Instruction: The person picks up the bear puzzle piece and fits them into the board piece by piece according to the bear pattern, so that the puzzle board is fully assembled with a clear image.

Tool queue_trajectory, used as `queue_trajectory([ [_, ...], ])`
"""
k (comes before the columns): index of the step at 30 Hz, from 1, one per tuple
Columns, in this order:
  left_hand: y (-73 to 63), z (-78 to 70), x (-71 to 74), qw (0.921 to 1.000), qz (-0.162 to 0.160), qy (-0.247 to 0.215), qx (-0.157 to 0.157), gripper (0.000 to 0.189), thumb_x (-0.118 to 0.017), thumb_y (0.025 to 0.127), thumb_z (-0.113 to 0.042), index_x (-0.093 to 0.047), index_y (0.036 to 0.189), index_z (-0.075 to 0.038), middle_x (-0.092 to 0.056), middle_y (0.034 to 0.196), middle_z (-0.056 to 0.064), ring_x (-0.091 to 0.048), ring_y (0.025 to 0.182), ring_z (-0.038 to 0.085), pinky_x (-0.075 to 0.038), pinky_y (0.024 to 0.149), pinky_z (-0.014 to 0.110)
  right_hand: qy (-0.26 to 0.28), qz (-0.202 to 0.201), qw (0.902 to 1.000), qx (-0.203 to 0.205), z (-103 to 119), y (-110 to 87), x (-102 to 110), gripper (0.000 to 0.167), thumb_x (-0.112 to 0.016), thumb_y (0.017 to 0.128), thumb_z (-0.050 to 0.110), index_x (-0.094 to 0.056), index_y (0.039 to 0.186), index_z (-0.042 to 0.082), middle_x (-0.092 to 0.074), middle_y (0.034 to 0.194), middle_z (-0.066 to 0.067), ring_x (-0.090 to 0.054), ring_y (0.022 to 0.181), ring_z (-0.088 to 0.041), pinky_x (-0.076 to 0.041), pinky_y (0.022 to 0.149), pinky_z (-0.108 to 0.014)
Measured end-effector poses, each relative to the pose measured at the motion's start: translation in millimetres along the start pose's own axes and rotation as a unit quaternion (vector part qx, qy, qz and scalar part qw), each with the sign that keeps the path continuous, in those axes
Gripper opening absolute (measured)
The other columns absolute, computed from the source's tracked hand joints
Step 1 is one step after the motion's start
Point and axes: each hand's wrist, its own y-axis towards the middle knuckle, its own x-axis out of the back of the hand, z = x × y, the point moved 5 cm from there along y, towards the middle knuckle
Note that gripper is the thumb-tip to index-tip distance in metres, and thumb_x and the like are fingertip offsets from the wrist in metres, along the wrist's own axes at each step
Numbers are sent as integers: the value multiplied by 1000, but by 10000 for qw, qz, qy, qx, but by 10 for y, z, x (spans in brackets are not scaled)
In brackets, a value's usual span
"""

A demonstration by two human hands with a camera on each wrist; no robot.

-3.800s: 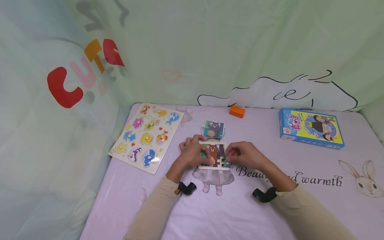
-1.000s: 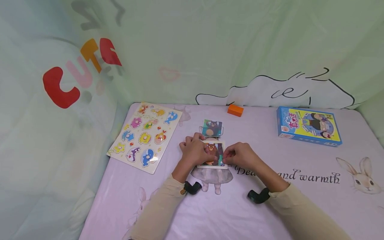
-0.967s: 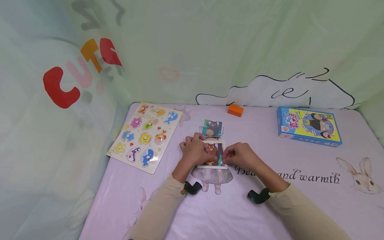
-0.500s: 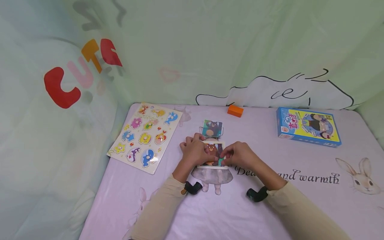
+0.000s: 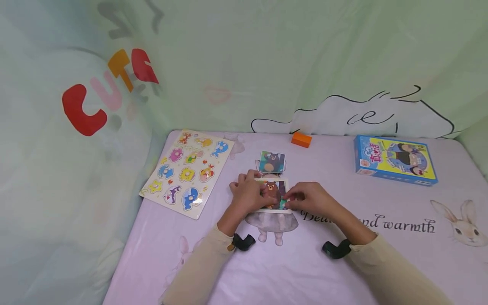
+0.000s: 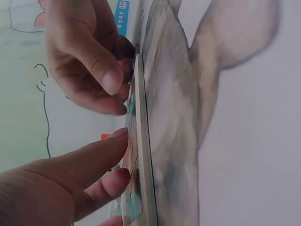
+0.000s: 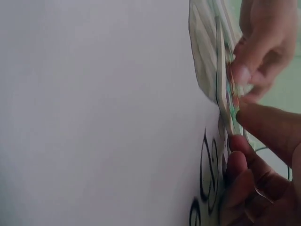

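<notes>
A framed bear jigsaw puzzle (image 5: pixel 272 189) lies on the table between both hands, its pale frame seen edge-on in the wrist views. My left hand (image 5: pixel 247 195) rests on its left side, with the thumb and index tips touching the picture in the left wrist view. At the lower right corner, my right hand (image 5: pixel 310 198) has curled fingers with thumb and index at a small teal puzzle piece (image 5: pixel 283 205). That piece is partly hidden by the fingertips. In the right wrist view the other fingers touch the frame's side. Just behind the puzzle lies a square bear picture card (image 5: pixel 272 162).
A wooden peg board (image 5: pixel 183 169) with sea animals lies at the left. An orange block (image 5: pixel 301 140) is near the back edge. On the right is a blue and yellow game box (image 5: pixel 396 160). Fabric curtains (image 5: pixel 297 55) stand behind and at the left.
The right hand's fingers have shifted inward over the puzzle's lower right corner, where a white gap showed earlier. The left thumb has slid right across the bear. Other things stay put.
</notes>
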Motion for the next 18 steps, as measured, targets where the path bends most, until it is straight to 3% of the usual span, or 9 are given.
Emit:
queue_trajectory([
  [5, -96, 110, 175, 9985, -306, -363, -263, 29, -81, 84, -47, -68, 69, -26, -49, 147, 6, -49, 128, 30, -34, 92, 56, -265, -457, 9986, -40, -79, -161, 205, 21, -76, 92, 21, -78, 112, 14, -71, 92, 5, -58, 81, -12, -51, 70, -25],
  [8, -158, 198, 388, 9962, -517, -606, -366, 18, -79, 88, -38, -73, 82, -22, -52, 145, 8, -55, 126, 29, -38, 97, 56, -545, -776, 9954, -165, -123, -264, 395, 25, -74, 93, 21, -76, 117, 13, -72, 97, 1, -61, 86, -15, -53, 73, -27],
  [11, -217, 286, 653, 9935, -740, -704, -513, 19, -75, 92, -33, -76, 102, -17, -55, 144, 8, -58, 126, 29, -43, 105, 53, -808, -1110, 9903, -202, -148, -383, 634, 29, -72, 95, 23, -74, 122, 13, -73, 108, -6, -65, 94, -23, -57, 77, -36],
  [15, -279, 403, 1010, 9879, -1196, -603, -779, 31, -65, 100, -33, -72, 123, -14, -57, 144, 9, -58, 130, 31, -47, 106, 50, -1139, -1567, 9809, -189, -139, -549, 980, 33, -66, 100, 28, -69, 128, 13, -68, 127, -15, -60, 117, -37, -53, 91, -59],
  [18, -304, 485, 1244, 9792, -1705, -161, -1089, 37, -58, 104, -36, -68, 131, -14, -58, 144, 11, -56, 133, 32, -47, 106, 53, -1495, -1939, 9696, -33, -101, -661, 1222, 36, -64, 101, 30, -65, 133, 13, -61, 137, -17, -50, 131, -41, -43, 102, -64],
])
